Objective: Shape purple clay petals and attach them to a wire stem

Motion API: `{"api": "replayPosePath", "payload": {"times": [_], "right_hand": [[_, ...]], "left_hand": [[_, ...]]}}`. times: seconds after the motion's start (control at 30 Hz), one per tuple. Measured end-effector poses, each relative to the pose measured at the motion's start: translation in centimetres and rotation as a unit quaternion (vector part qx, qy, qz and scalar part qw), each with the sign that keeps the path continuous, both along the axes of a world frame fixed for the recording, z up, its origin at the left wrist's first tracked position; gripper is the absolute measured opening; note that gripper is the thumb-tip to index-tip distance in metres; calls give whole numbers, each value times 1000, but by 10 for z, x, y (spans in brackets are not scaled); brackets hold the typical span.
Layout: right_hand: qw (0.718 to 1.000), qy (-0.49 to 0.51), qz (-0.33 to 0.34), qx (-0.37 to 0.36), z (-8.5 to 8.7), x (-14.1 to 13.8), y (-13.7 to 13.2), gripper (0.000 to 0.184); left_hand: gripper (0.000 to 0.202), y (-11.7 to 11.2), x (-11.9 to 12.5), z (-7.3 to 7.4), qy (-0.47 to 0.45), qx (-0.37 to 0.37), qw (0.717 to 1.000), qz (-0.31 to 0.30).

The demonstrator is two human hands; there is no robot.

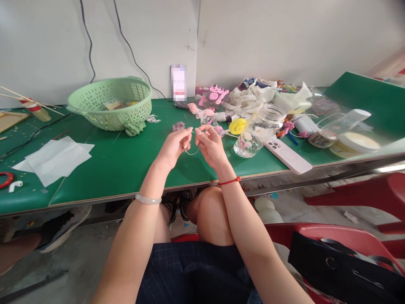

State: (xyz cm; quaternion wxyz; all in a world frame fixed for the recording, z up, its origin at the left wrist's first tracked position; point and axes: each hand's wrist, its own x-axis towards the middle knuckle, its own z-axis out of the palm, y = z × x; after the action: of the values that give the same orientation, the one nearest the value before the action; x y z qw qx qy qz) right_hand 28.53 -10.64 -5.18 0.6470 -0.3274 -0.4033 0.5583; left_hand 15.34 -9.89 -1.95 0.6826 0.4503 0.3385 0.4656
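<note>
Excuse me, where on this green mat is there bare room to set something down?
Bare mat shows between the basket and the paper, and between the right hand and the jar; the back right, around the white scraps, is crowded.

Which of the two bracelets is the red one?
The red string bracelet on the right wrist; the other, on the left wrist, is a smooth pale bangle.

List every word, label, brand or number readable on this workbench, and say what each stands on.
No text can be read: the upright card against the wall is pixelated, and any print on the packet at the right of the table is too small and blurred to read.
</note>
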Motion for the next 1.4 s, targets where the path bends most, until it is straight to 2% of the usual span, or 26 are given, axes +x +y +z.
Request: {"api": "replayPosePath", "payload": {"times": [0.13,0.4,0.6,0.73,0.83,1.0,1.07,1.13,1.27,1.3,1.4], "right_hand": [[1000,21,-14,-8,-8,4,7,24],[999,-12,-19,26,-16,5,12,43],[993,-95,-46,53,-20,3,14,44],[990,-87,-78,73,-21,0,15,42],[991,-80,-85,60,-19,-2,12,43],[990,-130,11,45,-16,-2,7,45],[983,-170,12,66,-16,-3,7,45],[972,-216,-27,94,-18,-3,7,45],[930,-317,-102,158,-20,-2,8,79],[918,-338,-115,172,-20,-2,8,82],[888,-374,-148,222,-20,-1,8,79]], "left_hand": [[34,3,-13,-6,74,5,997,-5],[44,1,-29,-13,143,102,984,16],[50,3,-29,-14,132,78,988,20],[45,4,-32,-15,139,77,987,-2],[37,5,-33,-16,142,84,986,40],[31,9,-29,-18,97,73,984,129],[29,9,-27,-18,86,70,982,150],[25,9,-25,-18,87,75,977,177],[20,8,-23,-16,121,140,959,213],[19,8,-23,-16,133,157,954,217],[22,8,-25,-17,156,188,942,229]]}}
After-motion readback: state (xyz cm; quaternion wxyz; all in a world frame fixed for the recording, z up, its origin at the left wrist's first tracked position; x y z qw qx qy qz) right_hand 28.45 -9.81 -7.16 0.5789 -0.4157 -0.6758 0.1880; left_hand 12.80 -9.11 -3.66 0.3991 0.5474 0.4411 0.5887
